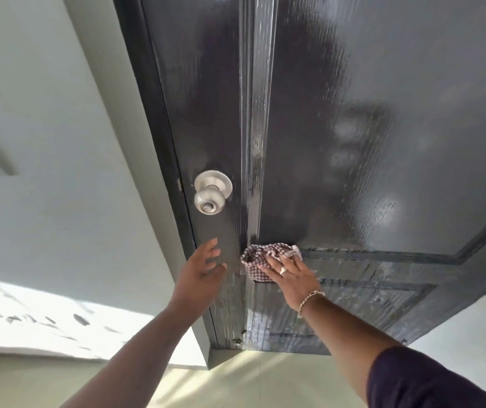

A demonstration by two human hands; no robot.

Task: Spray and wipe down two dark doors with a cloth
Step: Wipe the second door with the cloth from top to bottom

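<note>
A dark panelled door [368, 119] fills the upper right of the head view, its surface streaked and wet-looking. My right hand [290, 276] presses a checked cloth [260, 257] flat against the door at the rail between the upper and lower panels. A ring and a chain bracelet show on that hand. My left hand [199, 275] hovers open, fingers spread, just below the silver door knob [210, 192], close to the door's left stile, holding nothing. No spray bottle is in view.
A pale grey wall [59, 172] lies left of the dark door frame [159, 136], with a bright sunlit patch low down. A pale floor [250, 378] runs below the door. A small latch sits at the door's bottom edge.
</note>
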